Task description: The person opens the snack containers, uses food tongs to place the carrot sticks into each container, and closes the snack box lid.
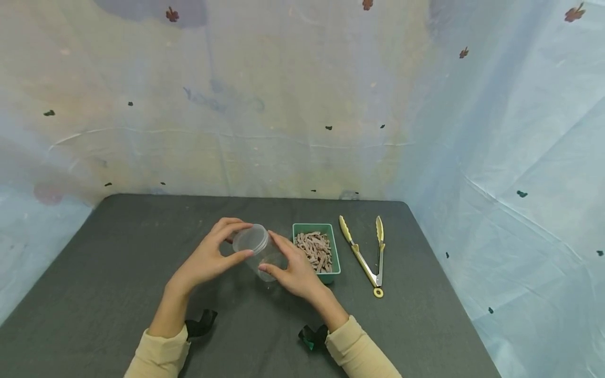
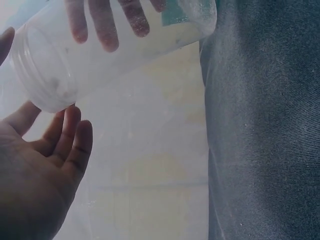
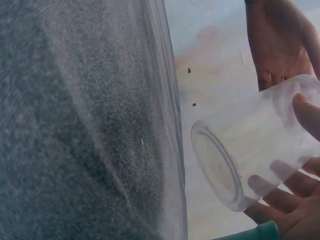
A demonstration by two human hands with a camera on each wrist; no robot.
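Above the table, a clear plastic jar (image 1: 273, 258) is tilted, its translucent lid (image 1: 250, 238) up and to the left. My left hand (image 1: 206, 259) grips the lid end between fingers and thumb. My right hand (image 1: 299, 274) holds the jar's body from the right, the fingers wrapped around its far side. Through the wall of the jar (image 2: 125, 60) the right fingers show in the left wrist view. No contents are visible inside the jar (image 3: 250, 145) in the right wrist view. Whether the lid is tight or loose, I cannot tell.
Just right of my right hand stands a green rectangular basket (image 1: 336, 262) holding many brownish-grey strips (image 1: 315, 249). Farther right lie spread tongs (image 1: 364, 262) with gold-coloured tips and a ring end. The dark table (image 1: 104, 294) is bordered by pale plastic sheeting (image 1: 283, 105).
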